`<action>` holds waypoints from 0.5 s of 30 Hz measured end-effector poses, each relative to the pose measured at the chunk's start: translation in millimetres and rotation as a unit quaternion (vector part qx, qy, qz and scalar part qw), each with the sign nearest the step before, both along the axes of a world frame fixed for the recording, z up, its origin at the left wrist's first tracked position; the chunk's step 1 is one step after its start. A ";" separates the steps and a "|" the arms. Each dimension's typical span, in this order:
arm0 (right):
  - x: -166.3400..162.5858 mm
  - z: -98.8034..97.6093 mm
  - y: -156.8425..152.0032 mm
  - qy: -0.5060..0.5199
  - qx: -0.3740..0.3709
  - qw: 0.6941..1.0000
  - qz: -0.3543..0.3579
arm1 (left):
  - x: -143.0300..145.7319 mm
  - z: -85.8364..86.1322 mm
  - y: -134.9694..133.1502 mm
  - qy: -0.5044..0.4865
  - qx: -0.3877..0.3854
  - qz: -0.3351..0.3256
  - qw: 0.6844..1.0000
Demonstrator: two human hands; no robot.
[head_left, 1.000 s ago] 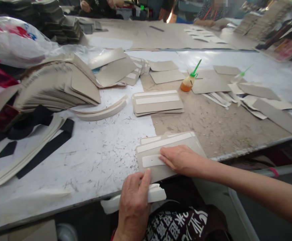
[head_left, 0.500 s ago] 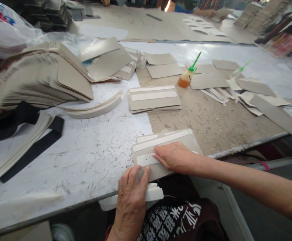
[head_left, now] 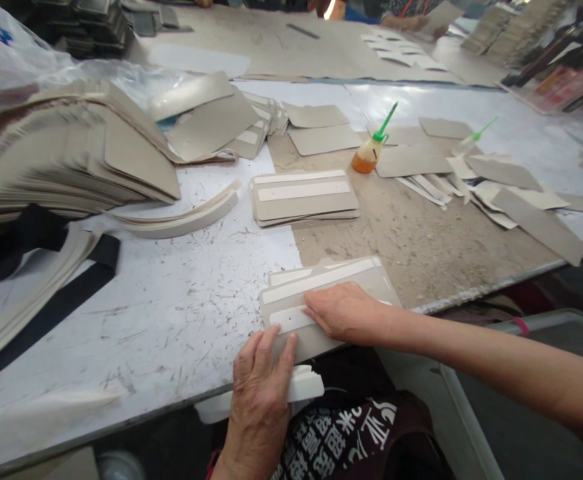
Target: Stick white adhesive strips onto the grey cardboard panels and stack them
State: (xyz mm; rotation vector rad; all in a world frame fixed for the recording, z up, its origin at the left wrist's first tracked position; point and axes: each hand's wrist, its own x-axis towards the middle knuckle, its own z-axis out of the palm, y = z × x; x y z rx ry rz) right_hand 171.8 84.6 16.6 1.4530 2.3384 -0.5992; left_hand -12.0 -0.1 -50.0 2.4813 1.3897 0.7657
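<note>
Our right hand (head_left: 344,312) lies flat, fingers released, pressing a white strip (head_left: 291,319) onto the grey card (head_left: 371,280) at the tabletop (head_left: 171,313) edge; our left hand (head_left: 261,387) grasps white strips (head_left: 306,387).

Grey card panel (head_left: 371,280) with white strip (head_left: 291,319), orange glue bottle (head_left: 366,159) green-nozzled, black bands (head_left: 56,307)
</note>
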 end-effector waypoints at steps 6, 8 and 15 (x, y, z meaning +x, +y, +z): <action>-0.4 -2.1 -1.0 0.004 -0.001 1.000 0.000 | -0.5 -1.7 3.1 0.003 0.011 -0.022 1.000; -0.1 -3.4 -0.8 0.007 0.004 1.000 0.000 | -0.2 -1.5 4.3 0.003 0.022 -0.034 0.999; -12.9 5.8 -2.8 -0.030 0.006 0.999 -0.028 | -1.4 -7.3 8.6 0.045 0.041 -0.071 0.996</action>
